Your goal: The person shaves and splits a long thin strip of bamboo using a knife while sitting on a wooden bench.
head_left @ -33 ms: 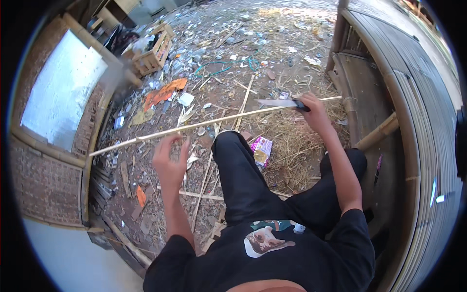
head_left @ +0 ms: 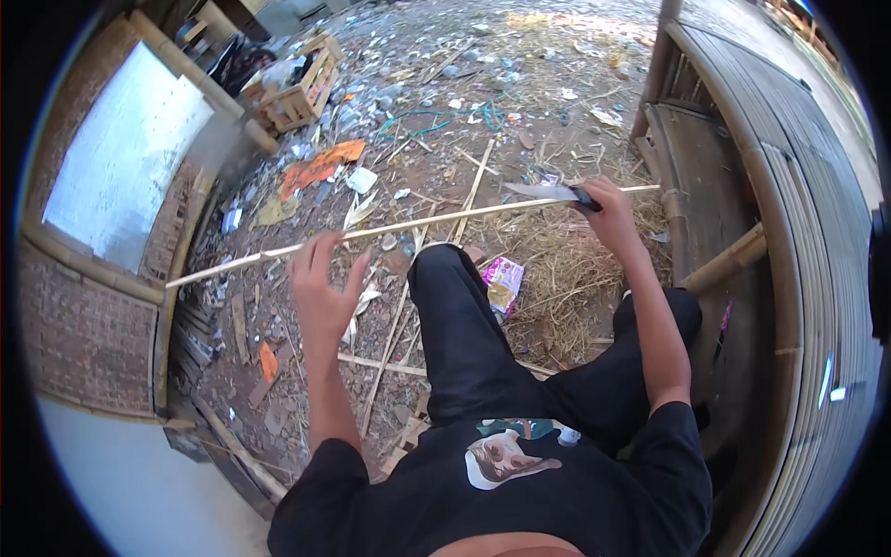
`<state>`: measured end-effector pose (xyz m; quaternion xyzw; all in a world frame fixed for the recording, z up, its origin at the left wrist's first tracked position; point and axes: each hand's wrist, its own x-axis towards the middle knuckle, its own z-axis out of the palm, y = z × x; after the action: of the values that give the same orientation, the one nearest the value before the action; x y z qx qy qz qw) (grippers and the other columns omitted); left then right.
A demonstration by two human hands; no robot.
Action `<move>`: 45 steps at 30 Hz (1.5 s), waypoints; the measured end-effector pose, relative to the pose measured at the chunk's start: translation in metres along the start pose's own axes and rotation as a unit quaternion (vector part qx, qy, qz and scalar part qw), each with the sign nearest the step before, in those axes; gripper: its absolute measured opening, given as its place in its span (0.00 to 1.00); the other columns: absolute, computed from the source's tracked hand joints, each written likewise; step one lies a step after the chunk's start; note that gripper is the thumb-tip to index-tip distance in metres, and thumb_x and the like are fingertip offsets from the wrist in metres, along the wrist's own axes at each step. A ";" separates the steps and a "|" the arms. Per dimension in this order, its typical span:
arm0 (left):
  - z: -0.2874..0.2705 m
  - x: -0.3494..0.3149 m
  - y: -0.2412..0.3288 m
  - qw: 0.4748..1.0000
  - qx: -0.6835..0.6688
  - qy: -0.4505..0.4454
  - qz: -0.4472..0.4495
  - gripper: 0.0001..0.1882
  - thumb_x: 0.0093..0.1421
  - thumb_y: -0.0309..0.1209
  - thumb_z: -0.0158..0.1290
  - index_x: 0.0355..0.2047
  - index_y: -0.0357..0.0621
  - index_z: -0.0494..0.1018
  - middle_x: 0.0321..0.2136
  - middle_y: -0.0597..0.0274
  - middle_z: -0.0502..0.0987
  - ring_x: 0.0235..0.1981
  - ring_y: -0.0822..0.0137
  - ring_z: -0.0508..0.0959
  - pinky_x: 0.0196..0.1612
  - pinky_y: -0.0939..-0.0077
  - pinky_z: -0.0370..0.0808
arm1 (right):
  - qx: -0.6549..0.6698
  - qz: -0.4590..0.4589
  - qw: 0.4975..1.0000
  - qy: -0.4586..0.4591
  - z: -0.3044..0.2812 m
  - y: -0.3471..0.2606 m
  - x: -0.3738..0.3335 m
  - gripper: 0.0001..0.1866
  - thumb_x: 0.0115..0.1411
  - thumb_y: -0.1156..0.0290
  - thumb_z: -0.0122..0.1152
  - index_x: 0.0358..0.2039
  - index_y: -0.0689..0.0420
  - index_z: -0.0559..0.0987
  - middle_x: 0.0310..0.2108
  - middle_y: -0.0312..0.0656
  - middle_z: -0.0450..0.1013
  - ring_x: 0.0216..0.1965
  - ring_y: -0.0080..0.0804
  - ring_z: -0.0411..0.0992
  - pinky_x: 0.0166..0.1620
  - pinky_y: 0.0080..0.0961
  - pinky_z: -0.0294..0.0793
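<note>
A long, thin pale bamboo strip (head_left: 445, 219) stretches across in front of me, from the bamboo wall frame at left to the bench at right. My right hand (head_left: 603, 213) is closed round the dark handle of a knife (head_left: 543, 191). The blade points left and lies close along the strip; the fingers hide whether they grip the strip as well. Fingers and thumb spread, my left hand (head_left: 320, 278) is at the strip's left half, its fingertips overlapping it. Whether they touch it I cannot tell.
Dry shavings (head_left: 566, 288) and a pink packet (head_left: 502, 284) lie beside my knee. Loose strips and litter cover the ground. A wooden crate (head_left: 295, 97) stands far left, beyond an orange scrap (head_left: 320, 165). A bamboo bench (head_left: 789, 241) borders my right, a woven wall (head_left: 88, 348) my left.
My left hand has risen a little toward the strip, and its thumb is spread wider. The right hand still holds the knife, with the blade nearly unmoved. The whole view has shifted slightly.
</note>
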<state>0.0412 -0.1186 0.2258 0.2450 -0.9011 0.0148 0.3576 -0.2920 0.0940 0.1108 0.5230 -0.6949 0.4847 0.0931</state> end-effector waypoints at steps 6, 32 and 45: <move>0.013 0.026 -0.036 0.965 0.118 -0.203 0.121 0.23 0.54 0.49 0.56 0.39 0.41 0.74 0.27 0.54 0.77 0.32 0.55 0.77 0.46 0.59 0.65 | -0.049 0.067 0.996 -0.025 0.009 0.021 -0.003 0.14 0.46 0.70 0.68 0.29 0.65 0.75 0.25 0.44 0.69 0.31 0.42 0.65 0.35 0.34 0.65; 0.188 -0.051 0.124 0.542 -0.546 -0.532 -0.353 0.18 0.67 0.43 0.41 0.34 0.39 0.71 0.14 0.78 0.54 0.11 0.84 0.53 0.13 0.86 0.51 | 0.442 0.482 0.746 0.127 0.057 0.039 -0.047 0.14 0.54 0.62 0.66 0.29 0.59 0.75 0.27 0.39 0.77 0.12 0.14 0.60 0.14 0.15 0.55; 0.172 -0.108 0.098 0.445 -0.577 -0.582 -0.362 0.15 0.67 0.40 0.43 0.34 0.41 0.70 0.13 0.71 0.65 0.09 0.80 0.62 0.12 0.87 0.59 | 0.434 0.527 0.707 0.186 0.041 0.087 -0.049 0.12 0.54 0.69 0.64 0.28 0.59 0.69 0.23 0.42 0.75 0.11 0.18 0.59 0.15 0.17 0.58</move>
<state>-0.0455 -0.0204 0.0419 0.2375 -0.5291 -0.7849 -0.2182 -0.3257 0.0919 0.0082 -0.0462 -0.5387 0.7905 -0.2877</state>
